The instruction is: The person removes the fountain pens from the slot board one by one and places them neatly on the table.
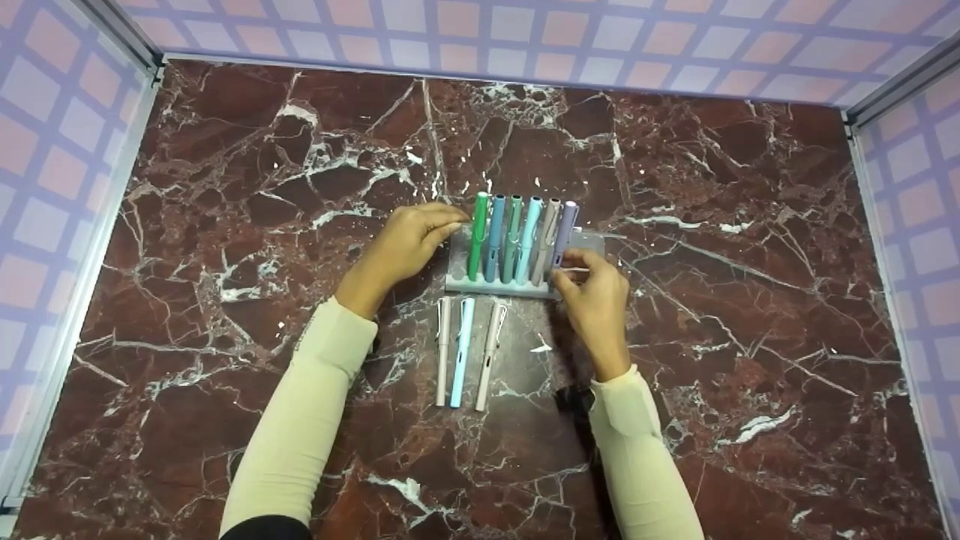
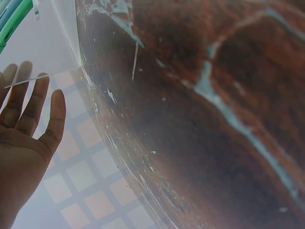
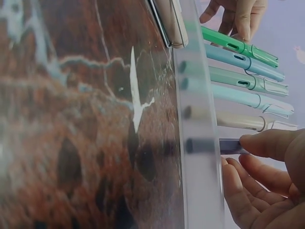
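A clear pen stand [image 1: 495,288] holds a row of capped pens upright: green [image 1: 478,238], blue, muted green, light blue, grey-beige and purple. My right hand [image 1: 600,296] pinches the purple pen [image 1: 566,229] low on its barrel between thumb and fingers. In the right wrist view this pen's dark end [image 3: 195,145] shows inside the stand's frosted base. My left hand [image 1: 416,238] holds the stand's left edge, next to the green pen. The left wrist view has several fingertips [image 2: 42,86] behind the clear panel.
In front of the stand lie a grey-beige pen [image 1: 443,352], a light blue pen [image 1: 462,352] and another grey-beige pen [image 1: 491,356], side by side. The dark red marbled table [image 1: 750,300] is bordered by checkered walls [image 1: 525,37] at the back and sides.
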A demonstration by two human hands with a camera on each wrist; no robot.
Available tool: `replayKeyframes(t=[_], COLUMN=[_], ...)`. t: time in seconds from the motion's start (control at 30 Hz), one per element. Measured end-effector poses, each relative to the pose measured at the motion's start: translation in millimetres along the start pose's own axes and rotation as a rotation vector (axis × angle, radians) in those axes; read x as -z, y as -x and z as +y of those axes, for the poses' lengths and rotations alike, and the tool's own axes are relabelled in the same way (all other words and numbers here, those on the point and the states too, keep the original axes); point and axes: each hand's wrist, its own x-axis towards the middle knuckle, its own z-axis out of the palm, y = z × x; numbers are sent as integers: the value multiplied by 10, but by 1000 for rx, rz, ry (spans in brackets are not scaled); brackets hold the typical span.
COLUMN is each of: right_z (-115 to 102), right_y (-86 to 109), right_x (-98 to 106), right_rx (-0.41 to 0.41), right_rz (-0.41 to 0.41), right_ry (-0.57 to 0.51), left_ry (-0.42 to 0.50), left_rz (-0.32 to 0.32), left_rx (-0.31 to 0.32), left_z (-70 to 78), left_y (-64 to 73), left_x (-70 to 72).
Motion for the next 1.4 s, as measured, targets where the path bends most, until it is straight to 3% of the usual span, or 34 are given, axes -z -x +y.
replayKeyframes(t=[0.4, 0.8, 1.4], right_z=[-17, -5, -29], right_y=[-24, -25, -23], right_x=[18, 12, 37], right_rx=[-6, 18, 22], right_rz=[-24, -13, 11], right_ry=[79, 78, 33], left_ry=[-5, -10, -13], left_rz=[-8, -3, -2], left_rx=[19, -20, -10], left_z=[21, 6, 3], left_y=[-12, -15, 0], left_x=[10, 7, -1])
